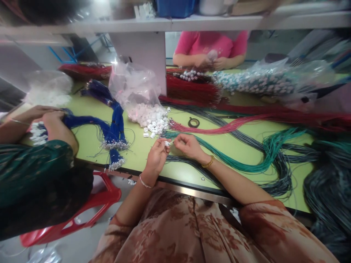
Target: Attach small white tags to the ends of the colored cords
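Note:
My left hand is closed on a small white plastic connector housing, held between thumb and fingertips just above the table. Close to its right, my right hand is pinched, its fingertips almost at the housing; what they hold is too small to make out. Behind my hands lies a heap of white housings spilling from a clear plastic bag. Green wires run to the right from beside my fingers, and pink wires lie behind them. Dark grey wires pass partly beneath the green bundle.
A black tape ring lies beyond my right hand. Blue wire bundles lie at left, beside a co-worker's hands. Across the table sits a person in pink, behind red wires. A shelf spans overhead; a red stool stands lower left.

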The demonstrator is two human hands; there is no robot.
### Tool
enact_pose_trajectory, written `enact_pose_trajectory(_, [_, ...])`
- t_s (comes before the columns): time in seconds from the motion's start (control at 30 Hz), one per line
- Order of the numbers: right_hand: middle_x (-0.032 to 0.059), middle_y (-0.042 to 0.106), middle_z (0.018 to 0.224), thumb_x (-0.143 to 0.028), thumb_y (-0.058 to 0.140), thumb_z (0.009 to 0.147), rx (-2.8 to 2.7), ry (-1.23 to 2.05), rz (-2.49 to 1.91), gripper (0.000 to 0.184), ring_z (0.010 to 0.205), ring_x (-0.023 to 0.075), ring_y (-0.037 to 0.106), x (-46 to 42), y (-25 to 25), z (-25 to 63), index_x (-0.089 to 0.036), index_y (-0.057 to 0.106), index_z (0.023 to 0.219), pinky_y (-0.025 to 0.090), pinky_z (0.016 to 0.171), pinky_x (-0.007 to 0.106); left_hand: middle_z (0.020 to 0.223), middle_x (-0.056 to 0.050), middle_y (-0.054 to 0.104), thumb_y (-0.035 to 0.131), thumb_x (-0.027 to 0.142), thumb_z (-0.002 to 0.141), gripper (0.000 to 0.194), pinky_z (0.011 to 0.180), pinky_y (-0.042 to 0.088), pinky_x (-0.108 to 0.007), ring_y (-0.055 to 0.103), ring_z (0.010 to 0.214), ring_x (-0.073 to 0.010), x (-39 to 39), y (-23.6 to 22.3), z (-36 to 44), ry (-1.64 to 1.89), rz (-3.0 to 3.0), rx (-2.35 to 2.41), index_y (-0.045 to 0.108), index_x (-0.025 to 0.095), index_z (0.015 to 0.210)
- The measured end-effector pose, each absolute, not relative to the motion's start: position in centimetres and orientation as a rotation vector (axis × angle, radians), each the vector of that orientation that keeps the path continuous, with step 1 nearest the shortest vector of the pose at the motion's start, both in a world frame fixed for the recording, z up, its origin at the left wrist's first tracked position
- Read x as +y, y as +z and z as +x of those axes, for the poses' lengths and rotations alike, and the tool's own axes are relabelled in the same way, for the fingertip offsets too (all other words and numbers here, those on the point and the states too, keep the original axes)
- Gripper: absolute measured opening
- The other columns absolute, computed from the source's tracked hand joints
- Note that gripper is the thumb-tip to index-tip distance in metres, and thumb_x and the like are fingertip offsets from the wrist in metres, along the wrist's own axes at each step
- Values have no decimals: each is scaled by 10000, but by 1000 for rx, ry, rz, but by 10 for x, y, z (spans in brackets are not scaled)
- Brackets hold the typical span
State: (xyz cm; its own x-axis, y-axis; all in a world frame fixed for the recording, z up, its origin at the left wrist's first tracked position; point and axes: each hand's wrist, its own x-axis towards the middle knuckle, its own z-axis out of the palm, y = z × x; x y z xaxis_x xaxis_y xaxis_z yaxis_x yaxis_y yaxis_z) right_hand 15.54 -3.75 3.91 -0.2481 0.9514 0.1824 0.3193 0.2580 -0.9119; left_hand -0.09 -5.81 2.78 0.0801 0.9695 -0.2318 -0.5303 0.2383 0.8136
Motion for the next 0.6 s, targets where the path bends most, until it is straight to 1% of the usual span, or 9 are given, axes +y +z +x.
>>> enact_pose_trajectory(0.13, [-22,557,611,-262,538,772,-1789,927,-1203,158,572,91,422,-38,35,156,-160,558,653,327,558,218,992,-44,637,603,257,834,96,710,461,-227,523,688,-77,-57,27,0,1248,644,884,552,192,884])
enact_pose_trajectory(0.27, [-20,559,606,-252,527,775,-1805,896,-1219,160,571,94,435,-40,34,154,-158,563,651,323,562,222,966,-38,635,639,258,805,123,681,447,-211,518,682,-71,-58,25,3,1268,666,879,567,183,872])
enact_pose_trajectory(0.47, [-23,515,572,-282,510,827,-1922,861,-1183,224,536,92,393,-43,29,153,-169,525,634,272,538,228,730,18,565,706,295,751,208,603,407,-197,483,610,-66,-59,21,10,1281,740,997,603,171,883])
enact_pose_trajectory(0.6, [-14,510,577,-277,457,871,-2028,843,-1158,253,537,103,401,-41,29,156,-175,516,647,271,543,232,750,1,589,725,280,712,215,622,418,-203,513,648,-77,-55,15,14,1287,665,1005,613,157,848])
